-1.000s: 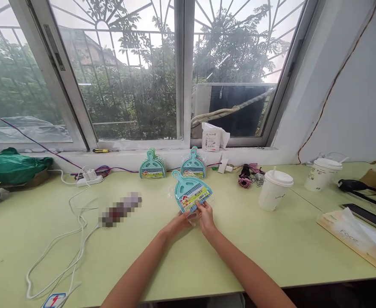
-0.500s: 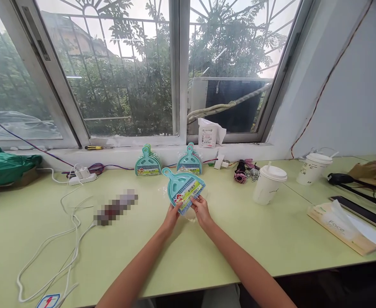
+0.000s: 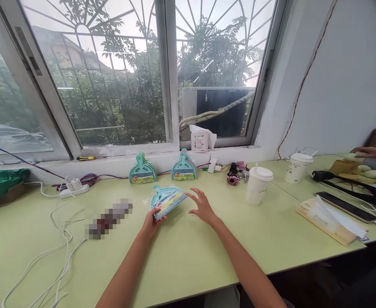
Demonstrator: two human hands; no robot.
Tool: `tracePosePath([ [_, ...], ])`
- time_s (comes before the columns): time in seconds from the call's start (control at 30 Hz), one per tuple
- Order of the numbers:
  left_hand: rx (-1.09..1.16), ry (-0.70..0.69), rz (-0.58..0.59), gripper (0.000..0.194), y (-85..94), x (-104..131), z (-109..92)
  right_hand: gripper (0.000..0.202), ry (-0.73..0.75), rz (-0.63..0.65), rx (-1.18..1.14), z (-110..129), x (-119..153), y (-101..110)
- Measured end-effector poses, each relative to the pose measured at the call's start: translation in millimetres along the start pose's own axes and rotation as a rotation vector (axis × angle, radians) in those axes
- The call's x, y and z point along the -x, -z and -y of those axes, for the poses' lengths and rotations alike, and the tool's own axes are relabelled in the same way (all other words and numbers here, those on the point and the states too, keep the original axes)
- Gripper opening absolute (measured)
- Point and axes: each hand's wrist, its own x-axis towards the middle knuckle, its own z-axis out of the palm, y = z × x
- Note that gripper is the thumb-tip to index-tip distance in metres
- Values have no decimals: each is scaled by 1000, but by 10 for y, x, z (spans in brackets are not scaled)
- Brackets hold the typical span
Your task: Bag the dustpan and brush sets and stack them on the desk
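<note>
A wide window (image 3: 168, 94), barred on the outside, rises behind the pale green bench (image 3: 188, 269) that stretches before you. On the bench to your right lies a tissue pack (image 3: 329, 220) marked "Face"; at the far left sits a green plastic bag (image 3: 4, 186).

At center, a turquoise dustpan set (image 3: 168, 201), its brush and printed label facing up, tilts in your grasp near the middle of the bench, its handle pointing away from you. Your right hand (image 3: 205, 208) is spread beside the set's right corner, thumb well apart from the fingers; whether a fingertip brushes that corner, you cannot tell from here. Your left hand (image 3: 153, 220) pinches the set's lower left edge, thumb on top and fingers underneath.

Beyond the set, two stacks of matching sets, one left (image 3: 142, 171) and one right (image 3: 183, 167), stand upright along the wall beneath the sill. A lidded white cup (image 3: 259, 186) with a straw stands to the right of your right hand. A white packet (image 3: 201, 140) rests on the sill, and at its left end lies a small yellow-and-black screwdriver (image 3: 86, 158).
</note>
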Motion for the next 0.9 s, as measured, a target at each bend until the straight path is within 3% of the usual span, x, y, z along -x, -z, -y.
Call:
tracePosePath([
  [0.07,-38,17,39,40,7,35,10,45,58,-35,62,34,-3,-94],
  [0.17,-111,57,91,43,-9,72,62,24,66,-25,-60,52,0,-137],
  [0.33,-160,67,125,48,-13,79,88,58,-48,40,-365,113,2,7],
  [0.43,-162,49,136,49,3,68,70,45,-96,89,-480,156,0,22],
  [0.57,-219,63,141,48,31,63,76,11,-200,-26,-491,129,13,-64],
  [0.77,-308,28,346,34,109,12,150,11,-242,-119,-469,21,61,-229],
  [0.87,-359,13,422,38,136,-15,171,7,-284,-217,-421,-34,85,-319],
  [0.9,-377,13,437,42,138,-15,172,16,-320,-253,-430,-58,88,-339],
])
